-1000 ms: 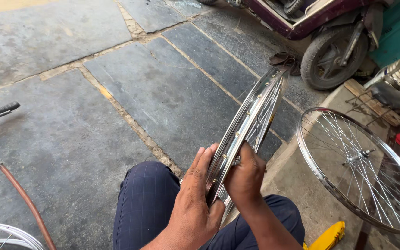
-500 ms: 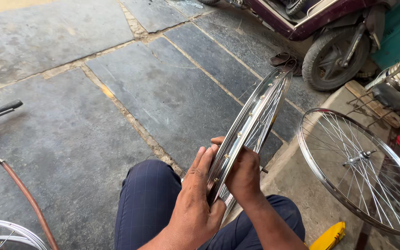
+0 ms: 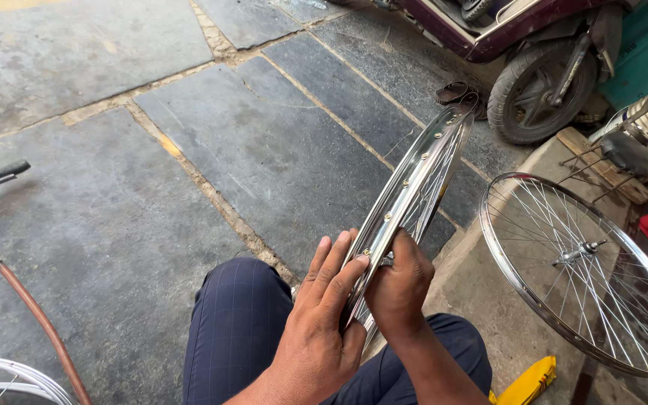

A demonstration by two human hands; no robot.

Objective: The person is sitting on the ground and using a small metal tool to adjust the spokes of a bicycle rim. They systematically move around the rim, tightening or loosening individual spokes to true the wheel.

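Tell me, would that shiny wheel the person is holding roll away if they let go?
Probably. The wheel rim is round and stands on edge between the left hand and right hand, so it could roll or tip flat. Thin spokes suggest it is light for its size. The polished metal looks stiff and perhaps slippery.

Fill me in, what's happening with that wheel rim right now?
A seated person holds a shiny spoked wheel rim edge-on above their knees. The left hand presses flat against the rim's outer face, fingers spread over the spoke holes, while the right hand closes around its near edge from the other side. A second spoked wheel leans on the kerb to the right, a scooter's tyre stands behind it, and part of another wheel shows at bottom left.
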